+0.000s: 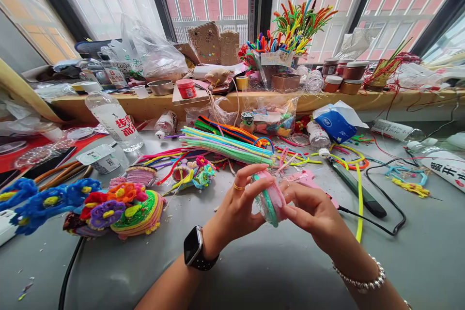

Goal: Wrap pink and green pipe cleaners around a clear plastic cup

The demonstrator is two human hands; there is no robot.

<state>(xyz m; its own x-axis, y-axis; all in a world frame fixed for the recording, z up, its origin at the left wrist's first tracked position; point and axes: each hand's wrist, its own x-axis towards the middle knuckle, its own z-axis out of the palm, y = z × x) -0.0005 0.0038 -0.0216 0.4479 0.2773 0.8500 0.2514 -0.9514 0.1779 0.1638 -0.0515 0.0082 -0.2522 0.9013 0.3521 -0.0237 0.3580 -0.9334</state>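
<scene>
Between my two hands, above the front of the table, is a small round piece wound with pink and green pipe cleaners (273,199). My left hand (238,206) grips its left side, fingers over the top and thumb below. On the right side, my right hand (314,210) pinches the pink edge between thumb and fingers. The side facing left looks clear and shiny. Just behind my right hand lies a pink glue gun (308,179), partly covered by it. A bundle of pipe cleaners (227,145) in green, blue and other colours lies beyond my hands.
Pipe-cleaner flowers (109,208) and coiled pieces sit at left. A water bottle (113,118) stands behind them. A black cable (394,230) and a dark green cutter-like tool (358,189) lie at right, near a blue tissue pack (334,123). The wooden sill (163,101) holds jars and bags.
</scene>
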